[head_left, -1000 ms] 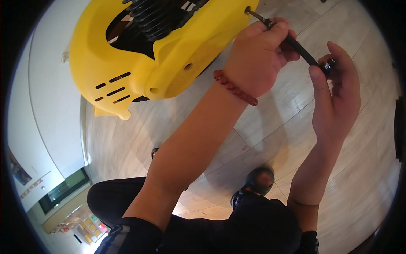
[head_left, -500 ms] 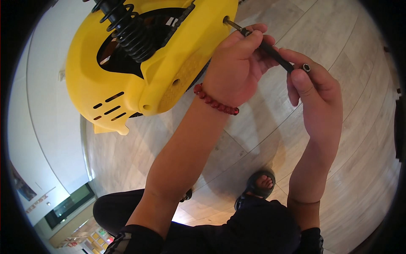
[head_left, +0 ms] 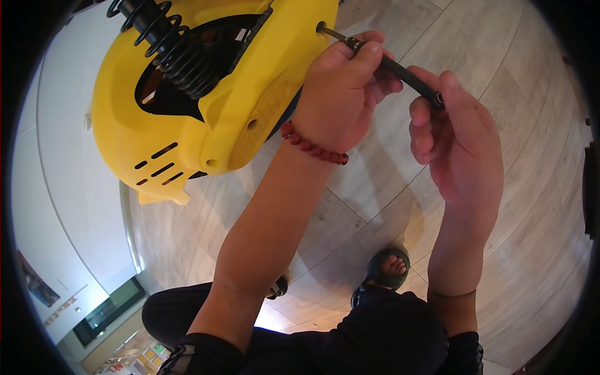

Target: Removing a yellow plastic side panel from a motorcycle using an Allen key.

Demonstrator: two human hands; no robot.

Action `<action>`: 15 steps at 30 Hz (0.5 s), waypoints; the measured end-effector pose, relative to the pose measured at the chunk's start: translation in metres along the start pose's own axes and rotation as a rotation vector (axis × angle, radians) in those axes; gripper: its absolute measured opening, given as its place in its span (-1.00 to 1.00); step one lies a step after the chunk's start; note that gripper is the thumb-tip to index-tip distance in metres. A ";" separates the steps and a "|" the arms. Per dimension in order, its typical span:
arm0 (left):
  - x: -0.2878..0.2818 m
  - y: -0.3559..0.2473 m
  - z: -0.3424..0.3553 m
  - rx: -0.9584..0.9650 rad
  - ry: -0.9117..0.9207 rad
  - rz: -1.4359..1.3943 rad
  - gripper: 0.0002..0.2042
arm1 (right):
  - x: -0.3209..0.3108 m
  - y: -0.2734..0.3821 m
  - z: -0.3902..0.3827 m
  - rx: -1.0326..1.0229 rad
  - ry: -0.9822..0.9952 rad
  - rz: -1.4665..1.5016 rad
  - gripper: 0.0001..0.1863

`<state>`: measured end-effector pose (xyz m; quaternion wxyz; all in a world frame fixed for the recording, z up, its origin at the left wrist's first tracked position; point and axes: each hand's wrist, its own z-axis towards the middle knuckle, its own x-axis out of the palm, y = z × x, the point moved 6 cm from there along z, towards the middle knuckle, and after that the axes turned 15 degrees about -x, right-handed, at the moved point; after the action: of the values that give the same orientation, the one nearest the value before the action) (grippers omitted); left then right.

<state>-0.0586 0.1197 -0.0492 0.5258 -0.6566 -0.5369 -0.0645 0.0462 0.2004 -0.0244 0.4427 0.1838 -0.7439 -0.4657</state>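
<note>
A screwdriver (head_left: 403, 74) with a long black handle and a metal shank slants across the upper middle. Its shank tip sits in a round hole of the yellow plastic shell (head_left: 262, 69), which fills the upper left. My left hand (head_left: 340, 87), a red bead bracelet on its wrist, pinches the screwdriver near the collar between shank and handle. At the handle's far end, my right hand (head_left: 462, 131) holds it between thumb and index finger, the other fingers curled loosely below. The shank's very tip is hidden inside the hole.
A black coil-spring shock absorber (head_left: 169, 47) stands over the shell's dark opening. Below lies a wood-look floor (head_left: 350, 212). My sandalled foot (head_left: 390, 265) is at lower middle. White cabinets (head_left: 69, 175) line the left side.
The shell sits slightly further left in the picture. My right hand's fingers have shifted on the handle's end, the thumb moving up and over it. The left hand keeps its pinch.
</note>
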 end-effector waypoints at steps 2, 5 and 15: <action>0.001 -0.002 -0.001 -0.006 0.001 -0.017 -0.79 | 0.001 0.007 0.004 -0.117 0.124 -0.090 -0.60; 0.006 -0.005 -0.001 -0.017 0.002 0.005 -0.79 | 0.006 0.021 0.004 -0.418 0.122 -0.328 -0.63; 0.001 -0.006 0.000 -0.030 0.030 0.013 -0.80 | 0.005 0.030 -0.001 -0.611 0.016 -0.609 -0.73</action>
<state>-0.0628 0.1196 -0.0442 0.5243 -0.6669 -0.5236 -0.0789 0.0483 0.2115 0.0033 0.3248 0.2590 -0.4801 -0.7726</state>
